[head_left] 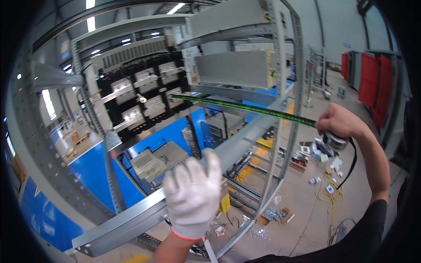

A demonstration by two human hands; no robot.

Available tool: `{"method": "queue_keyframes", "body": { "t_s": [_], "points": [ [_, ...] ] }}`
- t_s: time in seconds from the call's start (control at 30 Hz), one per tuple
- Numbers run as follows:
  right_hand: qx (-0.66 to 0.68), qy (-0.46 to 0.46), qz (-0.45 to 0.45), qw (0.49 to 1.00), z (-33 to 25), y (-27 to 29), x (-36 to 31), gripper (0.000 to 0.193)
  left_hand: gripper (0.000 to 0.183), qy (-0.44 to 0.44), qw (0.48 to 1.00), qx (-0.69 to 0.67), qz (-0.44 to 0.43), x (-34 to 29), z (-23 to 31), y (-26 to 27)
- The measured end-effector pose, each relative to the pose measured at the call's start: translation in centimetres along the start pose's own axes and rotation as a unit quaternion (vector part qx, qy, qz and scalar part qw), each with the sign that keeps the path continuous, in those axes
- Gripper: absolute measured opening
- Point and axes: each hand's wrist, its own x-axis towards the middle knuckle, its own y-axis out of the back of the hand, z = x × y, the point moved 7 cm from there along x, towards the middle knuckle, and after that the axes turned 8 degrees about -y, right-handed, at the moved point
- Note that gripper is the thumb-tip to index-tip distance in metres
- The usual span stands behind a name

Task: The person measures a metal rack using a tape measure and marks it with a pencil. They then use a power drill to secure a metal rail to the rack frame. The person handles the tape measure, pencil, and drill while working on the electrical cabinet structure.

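Observation:
My left hand wears a white knit glove with a red-edged cuff. It grips a long galvanized metal rail, its fingers laid over the top. That rail slants from the lower left up toward the cabinet frame. My right hand is bare and closed round a tape measure with a dark strap hanging from it. Its green blade stretches left across the frame, above the rail. The blade's far end lies near the black panel with metal contacts.
Perforated uprights and grey box-shaped units make up the open cabinet frame. Grey devices sit lower inside, above blue surfaces. On the floor at right lie a yellow cord, scattered parts and a box of bolts. Red panels stand beyond.

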Motion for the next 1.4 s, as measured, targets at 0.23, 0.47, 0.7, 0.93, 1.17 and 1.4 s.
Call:
{"method": "queue_keyframes", "body": {
  "t_s": [0.23, 0.47, 0.7, 0.93, 1.17, 1.4],
  "points": [
    [0.011, -0.004, -0.022, 1.0, 0.2, -0.4, 0.1, 0.026, 0.029, 0.012, 1.0, 0.007, -0.012, 0.5, 0.4, -0.2],
    [0.007, -0.008, -0.015, 1.0, 0.1, -0.3, -0.1, 0.025, 0.029, 0.009, 0.999, 0.028, -0.018, 0.7, 0.4, 0.0],
    [0.001, -0.008, -0.018, 1.0, 0.0, -0.4, 0.0, 0.024, 0.059, 0.023, 0.997, 0.025, -0.063, 0.2, 0.4, -0.3],
    [-0.007, -0.007, -0.015, 1.0, 0.3, -0.3, 0.1, 0.023, 0.029, 0.01, 0.999, 0.037, -0.008, 0.6, 0.6, 0.1],
    [-0.014, 0.006, -0.018, 1.0, 0.7, -0.2, 0.6, 0.024, 0.032, 0.017, 0.998, 0.047, -0.032, 0.6, 0.9, 0.6],
    [0.021, 0.015, -0.013, 1.0, 1.7, -0.4, 1.1, 0.025, 0.023, 0.01, 0.996, 0.088, -0.025, 0.8, 1.3, 0.6]
  ]
}}
